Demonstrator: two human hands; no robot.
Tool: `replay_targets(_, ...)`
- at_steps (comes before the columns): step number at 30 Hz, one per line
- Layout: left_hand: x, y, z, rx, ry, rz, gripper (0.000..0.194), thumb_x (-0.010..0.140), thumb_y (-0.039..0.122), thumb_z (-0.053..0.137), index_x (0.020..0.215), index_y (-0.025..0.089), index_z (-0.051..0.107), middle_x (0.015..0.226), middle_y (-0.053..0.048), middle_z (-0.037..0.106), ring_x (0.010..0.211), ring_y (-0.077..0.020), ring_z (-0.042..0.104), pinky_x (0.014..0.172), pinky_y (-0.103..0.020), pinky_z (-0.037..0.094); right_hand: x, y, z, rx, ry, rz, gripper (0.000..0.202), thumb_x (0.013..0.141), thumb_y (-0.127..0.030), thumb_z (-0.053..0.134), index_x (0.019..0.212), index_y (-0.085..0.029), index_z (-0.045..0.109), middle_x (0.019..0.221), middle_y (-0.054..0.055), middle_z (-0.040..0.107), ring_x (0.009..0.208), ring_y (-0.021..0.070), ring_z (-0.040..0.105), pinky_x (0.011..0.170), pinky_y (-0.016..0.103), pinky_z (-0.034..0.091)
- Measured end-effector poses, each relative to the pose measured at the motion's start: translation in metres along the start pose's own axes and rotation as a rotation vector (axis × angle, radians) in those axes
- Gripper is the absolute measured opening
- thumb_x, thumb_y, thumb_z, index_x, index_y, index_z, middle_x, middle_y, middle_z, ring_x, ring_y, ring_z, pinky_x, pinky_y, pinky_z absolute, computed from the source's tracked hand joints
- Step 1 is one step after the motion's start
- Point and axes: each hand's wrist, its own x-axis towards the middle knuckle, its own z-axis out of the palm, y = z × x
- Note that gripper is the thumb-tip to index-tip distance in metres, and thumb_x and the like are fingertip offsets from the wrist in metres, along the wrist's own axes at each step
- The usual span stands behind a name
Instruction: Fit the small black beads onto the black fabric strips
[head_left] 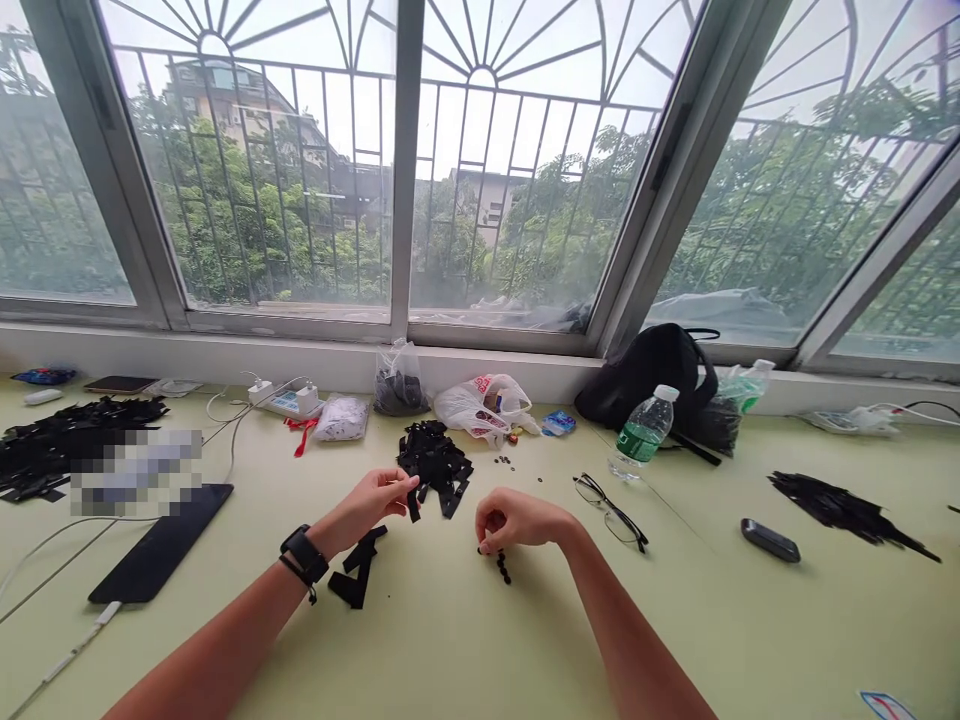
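Two bare hands work over a pale green counter (540, 640) in the head view. With twelve o'clock pointing to the windows (487, 170), the left hand (386, 497) has its grip closed on one end of a black strip (413, 507), pinched between thumb and fingers. A heap of black strips (435, 455) lies just beyond that hand, at one to two o'clock from it, and a few loose strips (352, 580) lie near it at seven o'clock. A dark watch (306, 553) sits on the left wrist.

The right hand (517, 520) is curled low, thumb and finger bent toward each other beside a short row of small black discs (503, 569), which runs below it toward six o'clock. I cannot tell whether its grip is closed on a disc. More small discs (504, 460) are scattered near twelve o'clock from this hand. Folding glasses (611, 510) rest at three o'clock from it, and a clear bottle (645, 432) with a green label stands at two o'clock. From the heap, a bag of dark pieces (401, 388) is at eleven o'clock, a white plastic bag (484, 408) at one to two.
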Motion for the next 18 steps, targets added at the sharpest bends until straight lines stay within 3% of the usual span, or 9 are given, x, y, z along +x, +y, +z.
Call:
replay_targets(4, 0.001, -0.008, 0.003, -0.012, 0.022, 0.013, 0.047, 0.072, 0.053, 0.083, 0.091, 0.017, 0.061, 0.078, -0.005, 0.071, 0.074, -0.0181, 0.068, 0.069, -0.028, 0.051, -0.004, -0.001, -0.004, -0.015, 0.059, -0.028, 0.029, 0.072, -0.042, 0.079, 0.084, -0.015, 0.076, 0.063, -0.002, 0.059, 0.058, 0.0109, 0.048, 0.053, 0.021, 0.034)
replay_targets(7, 0.000, -0.012, 0.005, -0.052, 0.050, 0.025, 0.056, 0.069, 0.050, 0.086, 0.107, 0.020, 0.059, 0.078, -0.002, 0.070, 0.071, -0.0172, 0.068, 0.067, -0.028, 0.051, -0.006, 0.000, -0.006, -0.010, 0.031, -0.019, 0.030, 0.071, -0.043, 0.080, 0.084, -0.016, 0.077, 0.062, -0.002, 0.058, 0.058, 0.0108, 0.048, 0.053, 0.021, 0.034)
replay_targets(14, -0.001, -0.009, 0.010, 0.002, 0.033, 0.079, 0.042, 0.070, 0.048, 0.085, 0.092, 0.016, 0.072, 0.088, -0.007, 0.073, 0.077, -0.0195, 0.069, 0.076, -0.032, 0.054, -0.002, 0.005, -0.002, -0.024, -0.012, -0.003, 0.031, 0.068, -0.041, 0.082, 0.083, -0.015, 0.077, 0.061, -0.002, 0.060, 0.056, 0.0105, 0.046, 0.050, 0.021, 0.034)
replay_targets(18, -0.005, -0.006, 0.010, 0.055, -0.014, 0.080, 0.044, 0.070, 0.042, 0.085, 0.105, 0.017, 0.077, 0.101, -0.011, 0.075, 0.088, -0.0232, 0.070, 0.080, -0.033, 0.052, 0.001, 0.007, -0.001, -0.022, 0.007, 0.021, 0.025, 0.071, -0.036, 0.079, 0.084, -0.015, 0.077, 0.063, -0.001, 0.063, 0.057, 0.0111, 0.049, 0.051, 0.021, 0.035)
